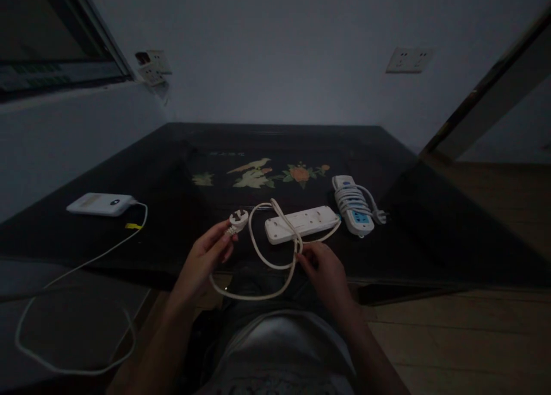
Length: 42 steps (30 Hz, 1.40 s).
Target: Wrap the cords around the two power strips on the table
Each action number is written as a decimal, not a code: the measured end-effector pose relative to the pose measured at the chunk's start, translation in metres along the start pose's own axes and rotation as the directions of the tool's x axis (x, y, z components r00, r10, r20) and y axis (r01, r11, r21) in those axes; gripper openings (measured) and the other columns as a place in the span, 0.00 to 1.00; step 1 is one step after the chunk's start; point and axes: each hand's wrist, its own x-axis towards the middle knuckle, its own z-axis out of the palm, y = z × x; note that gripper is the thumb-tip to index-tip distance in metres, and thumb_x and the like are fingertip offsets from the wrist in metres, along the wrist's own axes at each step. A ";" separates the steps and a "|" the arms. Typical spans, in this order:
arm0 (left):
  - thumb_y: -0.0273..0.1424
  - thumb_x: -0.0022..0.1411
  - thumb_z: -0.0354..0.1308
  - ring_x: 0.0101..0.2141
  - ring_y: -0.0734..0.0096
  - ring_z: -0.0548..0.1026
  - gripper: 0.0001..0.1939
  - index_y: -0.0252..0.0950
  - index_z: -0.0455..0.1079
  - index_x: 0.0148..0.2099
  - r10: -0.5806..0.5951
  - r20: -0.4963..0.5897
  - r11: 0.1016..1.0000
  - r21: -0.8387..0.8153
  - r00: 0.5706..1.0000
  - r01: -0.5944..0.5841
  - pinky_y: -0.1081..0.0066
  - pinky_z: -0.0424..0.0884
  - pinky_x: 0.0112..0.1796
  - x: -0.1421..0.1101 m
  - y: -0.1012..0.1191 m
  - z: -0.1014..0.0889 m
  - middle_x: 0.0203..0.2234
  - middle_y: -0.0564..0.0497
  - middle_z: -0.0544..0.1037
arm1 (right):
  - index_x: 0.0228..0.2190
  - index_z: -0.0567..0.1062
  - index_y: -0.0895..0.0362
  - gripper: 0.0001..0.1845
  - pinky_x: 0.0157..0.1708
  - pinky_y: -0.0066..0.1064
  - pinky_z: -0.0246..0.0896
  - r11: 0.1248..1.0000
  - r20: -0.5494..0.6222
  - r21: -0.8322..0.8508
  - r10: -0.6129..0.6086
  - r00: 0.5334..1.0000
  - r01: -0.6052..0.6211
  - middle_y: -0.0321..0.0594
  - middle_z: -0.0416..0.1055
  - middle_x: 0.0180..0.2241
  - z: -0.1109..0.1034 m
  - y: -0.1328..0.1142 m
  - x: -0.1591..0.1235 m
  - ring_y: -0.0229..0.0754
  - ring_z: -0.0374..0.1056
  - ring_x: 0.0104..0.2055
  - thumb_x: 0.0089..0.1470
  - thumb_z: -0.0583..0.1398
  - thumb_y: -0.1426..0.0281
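Note:
My left hand (212,246) pinches the white plug (237,221) just below its head, with the pins facing up and away. From the plug a white cord (258,297) hangs in a loose loop past the table's near edge. At the other side my right hand (321,263) grips the cord between thumb and fingers where its strands cross. A white power strip (302,224) lies face up on the table beyond my hands, one strand of cord passing over it. The cord joins the strip at its right end.
On the dark table (275,139), a second power strip (353,205) lies at right, its cord wound around it. A white power bank (101,204) with a cable (94,263) lies at left near a yellow tag (134,226). Wall sockets (408,60) are behind.

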 end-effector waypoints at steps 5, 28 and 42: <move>0.40 0.57 0.59 0.20 0.80 0.62 0.18 0.37 0.71 0.48 -0.067 0.024 0.981 0.184 0.997 0.061 0.78 0.56 0.21 -0.021 -0.021 0.011 0.30 0.50 0.75 | 0.25 0.68 0.55 0.09 0.26 0.29 0.55 0.942 0.050 0.325 0.076 0.996 -0.088 0.36 0.66 0.23 -0.002 -0.003 0.003 0.39 0.62 0.26 0.53 0.58 0.64; 0.37 0.60 0.55 0.15 0.83 0.63 0.14 0.33 0.73 0.42 -0.122 0.300 0.923 0.385 0.946 -0.004 0.79 0.58 0.17 -0.019 -0.008 0.046 0.27 0.50 0.76 | 0.29 0.77 0.56 0.06 0.25 0.24 0.58 0.714 0.051 0.699 -0.001 0.999 -0.035 0.36 0.68 0.26 -0.001 -0.028 -0.012 0.35 0.63 0.27 0.47 0.64 0.66; 0.35 0.54 0.61 0.14 0.82 0.66 0.14 0.31 0.67 0.39 -0.144 0.334 0.990 0.059 0.931 0.131 0.79 0.61 0.16 -0.011 -0.026 0.067 0.25 0.52 0.76 | 0.42 0.68 0.50 0.21 0.29 0.27 0.66 0.557 0.063 0.821 0.133 0.989 -0.127 0.37 0.70 0.40 0.004 -0.018 -0.007 0.37 0.70 0.31 0.44 0.66 0.67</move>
